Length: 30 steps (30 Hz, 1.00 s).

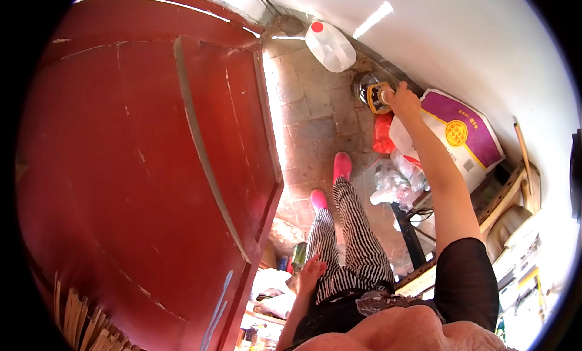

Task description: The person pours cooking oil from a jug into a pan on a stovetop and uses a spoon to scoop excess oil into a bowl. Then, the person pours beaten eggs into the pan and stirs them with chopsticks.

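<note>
My right hand (402, 101) reaches out along the white wall, its fingers closed at the top of a dark bottle (366, 90) with a yellow label. The bottle is on the floor near the wall, and my fingers cover part of its neck. Beside my striped trousers (354, 239) hangs my left hand (311, 273), loosely open with the fingers a little bent and nothing seen in it. A clear plastic jug (330, 48) with a red cap lies beyond the bottle. Close to my right wrist are a red plastic bag (383, 133) and a purple and white sack (467, 130).
A large red wooden door (145, 169) fills the left side. Clear plastic bags (397, 180) lie by a dark table leg (411, 237) on the right. My pink shoes (342, 166) stand on the brick floor (312, 133). A wooden stick (522, 148) leans at the wall.
</note>
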{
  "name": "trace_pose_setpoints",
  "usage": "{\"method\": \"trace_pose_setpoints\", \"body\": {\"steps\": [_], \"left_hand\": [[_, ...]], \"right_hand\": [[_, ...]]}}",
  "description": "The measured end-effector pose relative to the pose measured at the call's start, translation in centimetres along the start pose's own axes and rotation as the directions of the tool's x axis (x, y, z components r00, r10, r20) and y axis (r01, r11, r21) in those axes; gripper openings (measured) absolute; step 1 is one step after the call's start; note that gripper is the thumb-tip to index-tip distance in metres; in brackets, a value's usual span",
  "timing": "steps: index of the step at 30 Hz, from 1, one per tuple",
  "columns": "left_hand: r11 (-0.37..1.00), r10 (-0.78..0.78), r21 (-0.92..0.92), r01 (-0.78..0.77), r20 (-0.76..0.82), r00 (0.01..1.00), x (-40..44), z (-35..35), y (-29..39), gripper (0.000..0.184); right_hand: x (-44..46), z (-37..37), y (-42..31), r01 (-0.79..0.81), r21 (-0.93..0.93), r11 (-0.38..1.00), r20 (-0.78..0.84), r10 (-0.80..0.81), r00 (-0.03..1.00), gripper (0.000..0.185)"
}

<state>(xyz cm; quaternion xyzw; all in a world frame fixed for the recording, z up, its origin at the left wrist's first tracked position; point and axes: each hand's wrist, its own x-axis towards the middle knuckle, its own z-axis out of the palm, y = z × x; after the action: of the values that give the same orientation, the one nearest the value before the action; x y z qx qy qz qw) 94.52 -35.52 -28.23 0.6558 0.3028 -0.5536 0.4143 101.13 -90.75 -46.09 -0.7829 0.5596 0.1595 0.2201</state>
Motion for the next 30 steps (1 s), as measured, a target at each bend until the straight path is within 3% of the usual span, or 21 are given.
{"method": "trace_pose_setpoints", "body": {"steps": [1,3,4,6,10,13,16,18,19,21,22,24,26,28,29,30], "left_hand": [[1.000,-0.004,0.008,0.004,-0.014,1.000,0.0,-0.1,0.1,0.038],[0.999,-0.016,0.039,0.017,-0.031,0.999,-0.1,-0.1,0.3,0.038],[0.999,-0.017,0.038,0.018,-0.031,0.999,0.0,0.1,0.1,0.038],[1.000,-0.022,-0.007,0.022,-0.002,1.000,0.0,0.7,-0.5,0.038],[1.000,0.020,0.019,-0.021,0.042,0.999,1.0,0.5,1.5,0.038],[0.999,0.040,0.035,-0.041,0.049,0.998,0.3,0.6,2.4,0.039],[0.993,0.117,0.001,-0.118,0.069,0.991,-1.3,1.1,4.3,0.037],[0.991,0.096,0.080,-0.106,0.119,0.988,-1.8,1.3,5.5,0.034],[0.963,0.156,0.197,-0.184,0.149,0.977,-2.3,1.7,6.3,0.028],[0.893,0.216,0.340,-0.295,0.251,0.944,-3.5,2.7,7.8,0.026],[0.808,0.225,0.459,-0.370,0.340,0.913,-4.1,3.1,8.3,0.025],[0.765,0.298,0.443,-0.468,0.401,0.866,-5.0,4.0,9.0,0.021],[0.649,0.287,0.549,-0.527,0.465,0.838,-5.7,3.5,9.7,0.023],[0.622,0.365,0.504,-0.599,0.491,0.791,-7.1,5.0,10.4,0.019],[0.530,0.298,0.554,-0.642,0.587,0.752,-7.1,4.8,10.8,0.037],[0.504,0.270,0.557,-0.660,0.624,0.733,-7.2,5.2,10.2,0.037]], "right_hand": [[0.1,1.0,0.4,0.000,-0.001,1.000,0.001,0.000,1.000,0.043],[0.2,3.7,1.3,0.348,-0.077,0.934,0.013,-0.348,0.937,0.045],[0.2,3.3,0.9,0.348,-0.077,0.934,0.014,-0.348,0.937,0.045],[0.2,2.5,0.0,-0.073,0.199,0.977,0.095,0.055,0.994,0.047],[1.6,3.5,-1.8,-0.240,0.293,0.926,0.024,0.244,0.970,0.050],[-0.2,1.9,-2.5,-0.374,0.399,0.837,0.104,0.364,0.926,0.050],[-5.8,-1.4,-5.7,-0.029,0.370,0.929,-0.139,0.086,0.987,0.044],[-9.0,-0.4,-5.9,0.151,0.291,0.945,-0.123,-0.120,0.985,0.023],[-11.5,-0.2,-6.1,0.222,0.359,0.906,-0.209,-0.154,0.966,0.019],[-18.1,-3.7,-7.4,0.316,0.485,0.815,-0.229,-0.230,0.946,0.022],[-21.2,-4.5,-7.6,0.284,0.508,0.813,-0.196,-0.213,0.957,0.024],[-27.7,-6.8,-7.7,0.397,0.550,0.735,-0.326,-0.249,0.912,0.027],[-34.3,-8.7,-6.4,0.413,0.536,0.737,-0.329,-0.268,0.905,0.031],[-39.1,-10.3,-3.8,0.389,0.575,0.720,-0.289,-0.266,0.920,0.043],[-41.6,-10.7,-2.1,0.362,0.593,0.719,-0.259,-0.255,0.931,0.040],[-44.4,-10.9,-0.3,0.335,0.611,0.717,-0.230,-0.244,0.942,0.037]]}}
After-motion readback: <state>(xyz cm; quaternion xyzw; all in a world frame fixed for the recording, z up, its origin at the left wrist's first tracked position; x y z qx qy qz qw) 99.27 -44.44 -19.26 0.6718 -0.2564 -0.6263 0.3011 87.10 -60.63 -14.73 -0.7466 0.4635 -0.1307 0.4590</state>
